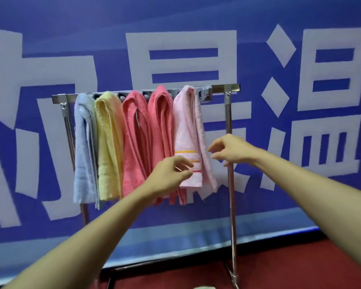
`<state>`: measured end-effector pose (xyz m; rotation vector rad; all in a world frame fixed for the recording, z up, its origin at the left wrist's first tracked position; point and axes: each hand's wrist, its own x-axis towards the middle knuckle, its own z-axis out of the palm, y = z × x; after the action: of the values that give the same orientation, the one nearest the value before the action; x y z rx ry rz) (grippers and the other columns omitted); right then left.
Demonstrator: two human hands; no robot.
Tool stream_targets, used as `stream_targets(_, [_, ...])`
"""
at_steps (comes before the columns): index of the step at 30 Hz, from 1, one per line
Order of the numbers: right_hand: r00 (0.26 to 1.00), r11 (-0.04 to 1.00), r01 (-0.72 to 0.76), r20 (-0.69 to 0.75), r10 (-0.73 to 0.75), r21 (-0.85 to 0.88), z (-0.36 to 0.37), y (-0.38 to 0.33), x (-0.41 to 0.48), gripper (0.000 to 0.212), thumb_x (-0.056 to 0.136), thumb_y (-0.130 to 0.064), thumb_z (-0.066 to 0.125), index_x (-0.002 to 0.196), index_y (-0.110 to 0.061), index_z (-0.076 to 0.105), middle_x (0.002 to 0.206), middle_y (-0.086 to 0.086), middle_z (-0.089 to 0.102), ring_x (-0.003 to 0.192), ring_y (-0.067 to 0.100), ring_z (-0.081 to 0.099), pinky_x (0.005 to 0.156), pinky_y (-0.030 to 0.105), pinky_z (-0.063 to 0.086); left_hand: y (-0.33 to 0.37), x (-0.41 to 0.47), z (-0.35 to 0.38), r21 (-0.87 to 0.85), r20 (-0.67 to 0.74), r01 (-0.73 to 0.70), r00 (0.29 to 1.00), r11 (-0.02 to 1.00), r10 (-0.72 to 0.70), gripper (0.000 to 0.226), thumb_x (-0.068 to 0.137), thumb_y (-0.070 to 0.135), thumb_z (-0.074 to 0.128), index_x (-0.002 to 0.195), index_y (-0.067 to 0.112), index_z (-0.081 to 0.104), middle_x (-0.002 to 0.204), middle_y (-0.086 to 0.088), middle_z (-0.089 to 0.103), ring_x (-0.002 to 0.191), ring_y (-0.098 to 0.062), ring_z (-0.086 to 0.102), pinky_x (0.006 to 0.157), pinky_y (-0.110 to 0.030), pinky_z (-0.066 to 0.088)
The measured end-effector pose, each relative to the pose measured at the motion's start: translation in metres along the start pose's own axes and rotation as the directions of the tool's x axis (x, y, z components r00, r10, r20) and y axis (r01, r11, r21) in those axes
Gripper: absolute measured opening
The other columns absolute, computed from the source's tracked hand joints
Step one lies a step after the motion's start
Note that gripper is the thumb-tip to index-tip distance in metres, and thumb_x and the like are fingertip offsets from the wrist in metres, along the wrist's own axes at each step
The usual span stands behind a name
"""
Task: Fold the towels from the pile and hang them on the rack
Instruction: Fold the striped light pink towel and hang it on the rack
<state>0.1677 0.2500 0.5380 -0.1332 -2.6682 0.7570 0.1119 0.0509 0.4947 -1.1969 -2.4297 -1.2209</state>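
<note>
- where the far side of the scene closes off, a blue banner [196, 17] with huge white characters fills nearly the whole view.
- a dark red floor [279, 268] runs along the near right, under the banner's lower edge.
- a metal rack [225, 88] stands in front of the banner, with a top bar on two upright posts and a low bar near the floor.
- five folded towels hang side by side over the top bar, touching one another; from left to right they are a blue towel [83, 147], a yellow towel [108, 147], a coral towel [133, 142], a second coral towel [161, 126] and a pink towel [186, 130] with orange and red stripes near its hem.
- the left hand [171, 174] reaches up to the pink towel's striped lower left corner with its fingers curled; blur hides whether thumb and forefinger pinch the cloth or only touch it.
- the right hand [231, 151] hovers just right of the pink towel, in front of the right post, with its fingers loosely bent and nothing between them.
- a pale green scrap [204, 287] shows at the near edge, too cropped to make out.
</note>
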Motion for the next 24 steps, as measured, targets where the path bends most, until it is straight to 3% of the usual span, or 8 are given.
stream_targets(3, [0.986,0.998,-0.044,0.159,0.052,-0.055,0.036,0.019,-0.028,0.027,0.089,-0.017,0.064,0.116,-0.011,0.066,0.101,0.006,0.070,0.086,0.018,0.067,0.058,0.023,0.057,-0.026,-0.039,0.021,-0.125,0.162,0.165,0.976,0.978,-0.144,0.013,0.092,0.007,0.055,0.101,0.008,0.065,0.080,-0.007,0.066,0.065,-0.011,0.057,0.050,-0.012,0.042])
stream_targets(7, [0.930,0.991,-0.123,0.343,0.134,-0.054,0.096,0.051,-0.056,0.017,0.089,-0.018,0.065,0.106,-0.014,0.066,0.103,0.005,0.070,0.077,0.012,0.067,0.055,0.022,0.053,-0.066,-0.079,0.047,-0.114,0.257,0.273,0.937,0.955,-0.237,0.011,0.092,0.010,0.056,0.090,0.017,0.065,0.078,0.002,0.066,0.071,-0.010,0.062,0.074,-0.020,0.048])
stream_targets(12, [0.836,0.975,-0.216,0.506,0.210,-0.048,0.187,0.105,-0.071,0.006,0.089,-0.016,0.064,0.095,-0.014,0.066,0.080,0.002,0.069,0.067,0.012,0.064,0.059,0.026,0.053,-0.116,-0.111,0.095,-0.131,0.383,0.406,0.862,0.904,-0.332,0.008,0.094,0.012,0.056,0.091,0.013,0.063,0.081,-0.001,0.064,0.072,-0.011,0.059,0.064,-0.012,0.043])
stream_targets(15, [0.791,0.965,-0.251,0.558,0.251,-0.079,0.241,0.142,-0.083,0.007,0.088,-0.014,0.065,0.089,-0.012,0.071,0.058,-0.009,0.063,0.058,0.006,0.059,0.061,0.022,0.049,-0.155,-0.131,0.137,-0.166,0.469,0.507,0.795,0.845,-0.385,0.010,0.095,0.014,0.054,0.092,0.010,0.063,0.073,-0.002,0.060,0.069,-0.011,0.056,0.059,-0.010,0.041])
stream_targets(18, [0.728,0.930,-0.359,0.600,0.332,-0.078,0.294,0.182,-0.097,0.011,0.085,-0.009,0.063,0.080,-0.016,0.069,0.060,-0.006,0.061,0.056,0.008,0.059,0.058,0.026,0.052,-0.199,-0.152,0.179,-0.166,0.560,0.633,0.692,0.756,-0.456,0.015,0.094,0.011,0.052,0.101,0.005,0.063,0.076,-0.003,0.064,0.067,-0.010,0.059,0.065,-0.014,0.044])
stream_targets(21, [0.650,0.875,-0.476,0.635,0.418,-0.089,0.345,0.224,-0.116,0.012,0.085,-0.006,0.060,0.082,-0.009,0.070,0.065,0.004,0.062,0.054,0.015,0.058,0.056,0.029,0.052,-0.241,-0.174,0.220,-0.139,0.628,0.727,0.589,0.672,-0.508,0.015,0.093,0.012,0.053,0.100,0.008,0.066,0.085,-0.004,0.067,0.075,-0.012,0.062,0.077,-0.027,0.047])
stream_targets(23, [0.611,0.834,-0.543,0.633,0.476,-0.103,0.378,0.248,-0.133,0.013,0.084,-0.009,0.060,0.085,-0.004,0.072,0.070,0.011,0.064,0.062,0.022,0.058,0.061,0.034,0.053,-0.261,-0.188,0.245,-0.109,0.638,0.769,0.540,0.630,-0.548,0.017,0.093,0.012,0.053,0.102,0.006,0.066,0.090,-0.005,0.066,0.079,-0.014,0.062,0.079,-0.023,0.050])
stream_targets(24, [0.601,0.812,-0.576,0.621,0.503,-0.099,0.397,0.259,-0.142,0.013,0.083,-0.010,0.061,0.084,-0.003,0.072,0.070,0.013,0.064,0.062,0.023,0.058,0.060,0.033,0.053,-0.269,-0.195,0.256,-0.093,0.633,0.781,0.525,0.618,-0.569,0.018,0.093,0.011,0.053,0.104,0.004,0.065,0.092,-0.006,0.065,0.079,-0.013,0.061,0.072,-0.015,0.049])
